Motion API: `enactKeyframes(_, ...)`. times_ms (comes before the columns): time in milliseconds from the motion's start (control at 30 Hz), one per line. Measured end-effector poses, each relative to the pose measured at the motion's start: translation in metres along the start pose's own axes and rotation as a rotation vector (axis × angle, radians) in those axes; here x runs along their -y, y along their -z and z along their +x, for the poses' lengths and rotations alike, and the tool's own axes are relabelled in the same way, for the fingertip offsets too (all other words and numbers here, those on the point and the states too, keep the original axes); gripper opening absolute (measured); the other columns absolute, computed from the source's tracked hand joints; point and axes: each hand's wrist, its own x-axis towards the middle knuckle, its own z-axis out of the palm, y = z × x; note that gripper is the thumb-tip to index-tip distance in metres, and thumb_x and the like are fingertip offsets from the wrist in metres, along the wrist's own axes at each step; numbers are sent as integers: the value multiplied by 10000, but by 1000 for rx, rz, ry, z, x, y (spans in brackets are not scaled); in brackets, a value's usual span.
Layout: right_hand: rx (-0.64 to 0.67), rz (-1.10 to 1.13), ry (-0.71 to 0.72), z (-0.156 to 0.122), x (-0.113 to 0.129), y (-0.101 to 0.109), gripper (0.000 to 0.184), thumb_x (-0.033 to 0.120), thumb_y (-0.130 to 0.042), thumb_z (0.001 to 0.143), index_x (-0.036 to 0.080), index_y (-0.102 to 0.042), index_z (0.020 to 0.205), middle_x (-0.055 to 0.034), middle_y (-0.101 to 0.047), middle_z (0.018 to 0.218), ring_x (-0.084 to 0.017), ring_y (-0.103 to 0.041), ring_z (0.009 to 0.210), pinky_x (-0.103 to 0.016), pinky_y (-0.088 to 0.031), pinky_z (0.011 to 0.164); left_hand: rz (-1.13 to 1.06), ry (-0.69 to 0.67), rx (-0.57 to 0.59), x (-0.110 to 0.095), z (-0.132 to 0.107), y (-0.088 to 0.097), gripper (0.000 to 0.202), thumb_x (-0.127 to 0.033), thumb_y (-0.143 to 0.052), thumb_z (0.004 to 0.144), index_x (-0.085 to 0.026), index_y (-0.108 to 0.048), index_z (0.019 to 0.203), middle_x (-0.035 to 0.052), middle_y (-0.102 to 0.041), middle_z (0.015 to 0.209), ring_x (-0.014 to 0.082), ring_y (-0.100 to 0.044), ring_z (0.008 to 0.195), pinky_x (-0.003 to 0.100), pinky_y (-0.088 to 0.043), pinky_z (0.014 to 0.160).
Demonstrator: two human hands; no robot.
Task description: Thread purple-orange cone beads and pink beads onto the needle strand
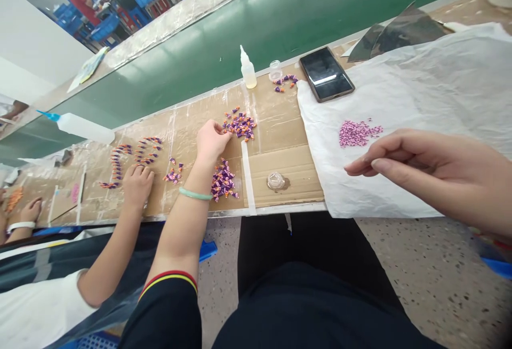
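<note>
Cardboard [282,135] covers the workbench before you. Your left fingertips [221,129] are bunched against one heap of small purple-and-orange pieces [240,126]; you cannot tell whether they pinch one. Your right hand [432,173] hangs over a white plastic sheet [420,82], thumb and forefinger nearly meeting, and whether anything sits between them is too small to tell. One pink heap [357,133] lies on that sheet, near those fingers. Three more purple heaps [223,181] and two curved rows [148,149] of pieces lie on the cardboard. Farther out are one phone [326,74], one clear jar [275,70] and two glue bottles [248,71]. A co-worker's hand [138,186] rests beside the rows, and a second hand [30,211] lies at the bench's far left.
</note>
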Motion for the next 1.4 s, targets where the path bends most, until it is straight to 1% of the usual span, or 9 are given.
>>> enactKeyframes(100, -18, -8, -45, -4, -4, 5, 212, 445, -573, 924, 279, -694, 870, -23, -773, 895, -268, -743, 814, -410, -543, 660, 4, 41, -1, -3, -2, 1, 187, -141, -748, 705, -133, -635, 853, 27, -670, 785, 167, -596, 750, 344, -478, 790)
enactKeyframes(267, -99, 0, -97, -8, -4, 15, 200, 419, -585, 921, 264, -698, 864, -47, -762, 892, -280, -729, 857, -437, -527, 727, -106, 35, 50, -12, -21, 18, 288, -164, -668, 720, -124, -685, 1006, 45, -714, 837, 170, -645, 759, 306, -515, 745)
enactKeyframes(367, -134, 44, -124, -9, -4, 18, 189, 371, -585, 917, 218, -683, 866, -71, -755, 908, -251, -719, 867, -413, -523, 770, -298, 25, 136, -19, -40, 30, 228, -223, -720, 686, -143, -709, 900, 31, -711, 771, 168, -650, 710, 286, -527, 680)
enactKeyframes(467, -127, -27, -69, -4, -15, 19, 174, 313, -553, 920, 200, -674, 868, -63, -735, 902, -210, -686, 843, -357, -506, 723, -455, 31, 174, -21, -58, 39, 207, -286, -785, 642, -162, -685, 775, -2, -671, 653, 148, -615, 634, 261, -505, 622)
enactKeyframes(533, -107, -121, -7, 0, -29, 18, 164, 272, -529, 917, 199, -667, 865, -54, -709, 891, -196, -650, 824, -336, -492, 697, -431, 4, 191, -20, -68, 42, 196, -296, -784, 661, -161, -684, 764, -12, -671, 649, 129, -599, 628, 232, -477, 610)
enactKeyframes(767, -5, -409, 130, 22, -63, -4, 141, 157, -548, 880, 187, -668, 812, -78, -658, 855, -237, -550, 863, -390, -452, 817, -353, -49, 258, -16, -96, 49, 157, -334, -742, 710, -213, -653, 755, -55, -590, 554, 106, -486, 507, 192, -363, 469)
enactKeyframes(1000, -32, -449, 134, 35, -68, -23, 182, 134, -552, 885, 177, -713, 813, -82, -696, 866, -242, -503, 832, -419, -443, 861, -700, 8, 303, -7, -125, 48, 137, -306, -779, 770, -243, -659, 748, -22, -643, 658, 129, -549, 554, 222, -429, 475)
enactKeyframes(1200, -1, -438, 152, 33, -65, -20, 205, 101, -535, 873, 190, -718, 844, -88, -682, 900, -251, -500, 860, -423, -439, 863, -817, 6, 355, -8, -141, 42, 78, -330, -799, 783, -291, -754, 832, 5, -686, 724, 133, -568, 586, 227, -458, 495)
enactKeyframes(1400, -21, -474, 127, 29, -61, -19, 162, 129, -552, 881, 194, -685, 816, -91, -672, 876, -260, -494, 863, -439, -439, 856, -985, -56, 372, -14, -150, 37, 35, -314, -794, 790, -282, -783, 778, 26, -670, 719, 119, -525, 546, 229, -432, 456)
